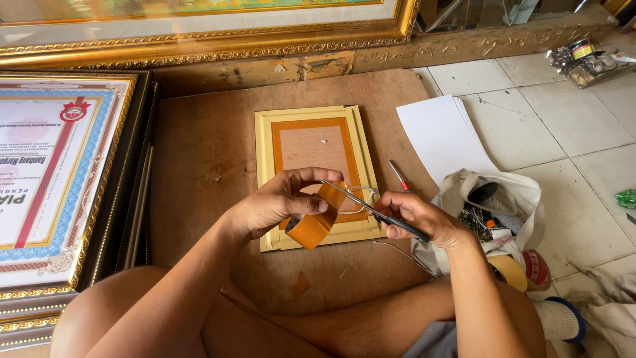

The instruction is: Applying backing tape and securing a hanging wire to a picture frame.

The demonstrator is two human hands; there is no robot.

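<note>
Left hand (281, 202) is curled closed around a strip of brown tape (318, 219), glossy orange-brown, bent into a loop; thumb and fingers pinch it just above the lower edge of the small picture frame (265, 179). Right hand (414, 215) is closed on the dark handles of a pair of scissors (368, 207); the thin metal blades point up-left and meet the tape at the top of its loop. Cannot tell if the blades are parted.

The frame lies face down, flat, rectangular, with a pale yellow moulding, brown tape border and a matte pinkish-brown backing panel. It sits on a worn brown wooden board (199, 152) with a scuffed, dull surface. A red-handled screwdriver (398, 176) lies on the board just right of the frame.

Further right, a stack of white paper sheets (440, 136) rests on pale floor tiles (570, 126). A white cloth bag (513, 192) slumps open near the right wrist, holding small dark tools; tape rolls (523, 272) lie beside it.

On the left, a framed certificate (50, 172) with a dark and gold ornate frame. At the top, a large gilded carved frame (218, 43).
</note>
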